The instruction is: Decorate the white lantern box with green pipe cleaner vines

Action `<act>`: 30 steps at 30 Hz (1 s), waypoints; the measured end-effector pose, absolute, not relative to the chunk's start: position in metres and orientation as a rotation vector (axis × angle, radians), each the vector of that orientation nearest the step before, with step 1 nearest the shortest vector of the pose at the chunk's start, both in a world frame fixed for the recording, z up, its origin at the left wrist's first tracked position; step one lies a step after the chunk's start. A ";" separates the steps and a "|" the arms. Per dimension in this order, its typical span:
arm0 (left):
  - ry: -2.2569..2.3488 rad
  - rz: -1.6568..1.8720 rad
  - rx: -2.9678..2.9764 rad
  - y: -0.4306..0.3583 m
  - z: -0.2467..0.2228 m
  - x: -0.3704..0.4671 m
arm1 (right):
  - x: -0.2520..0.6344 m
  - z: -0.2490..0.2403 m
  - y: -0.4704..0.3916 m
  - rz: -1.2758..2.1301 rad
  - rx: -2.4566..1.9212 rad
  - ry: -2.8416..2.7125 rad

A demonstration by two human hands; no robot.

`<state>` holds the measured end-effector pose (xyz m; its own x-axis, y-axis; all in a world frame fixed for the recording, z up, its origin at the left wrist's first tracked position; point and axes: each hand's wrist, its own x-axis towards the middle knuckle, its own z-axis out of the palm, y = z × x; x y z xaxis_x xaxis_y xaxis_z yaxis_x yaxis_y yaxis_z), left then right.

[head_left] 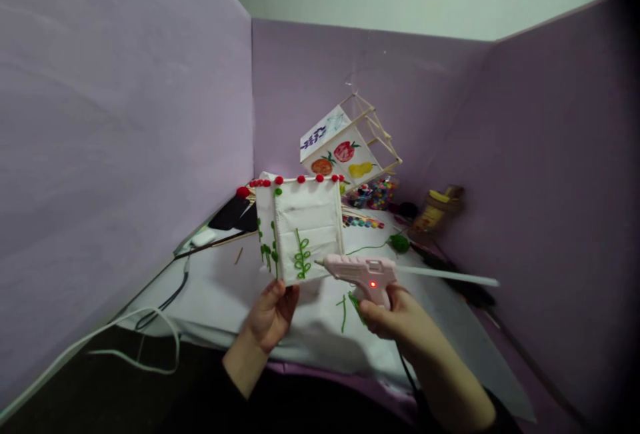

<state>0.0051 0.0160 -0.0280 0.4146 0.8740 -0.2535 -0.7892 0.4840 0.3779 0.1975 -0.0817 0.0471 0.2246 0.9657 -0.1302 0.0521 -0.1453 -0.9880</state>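
My left hand (273,314) grips the lower edge of a white box-shaped lantern (313,211) and keeps it raised over the table. Red pom-poms (301,179) line the lantern's top edge, and a looped green plant shape (302,257) is on its front face. More green leaf shapes mark its left side. In my right hand (393,314) is a pink glue gun (363,271) with a red light on and a long glue stick (450,275) out of its back. Its nozzle points left, close to the green plant shape; whether it touches cannot be made out.
A wooden-stick lantern with painted fruit (345,151) hangs behind. Bags of coloured beads (383,193), paint pots (367,222), a green yarn ball (399,243) and green pieces (343,314) lie on the white-covered table (210,294). A dark phone-like slab (229,214) and a white cable (165,334) are at left.
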 end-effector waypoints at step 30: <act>0.337 1.051 0.242 0.015 -0.035 0.007 | 0.161 0.027 -0.049 1.011 -1.553 -1.018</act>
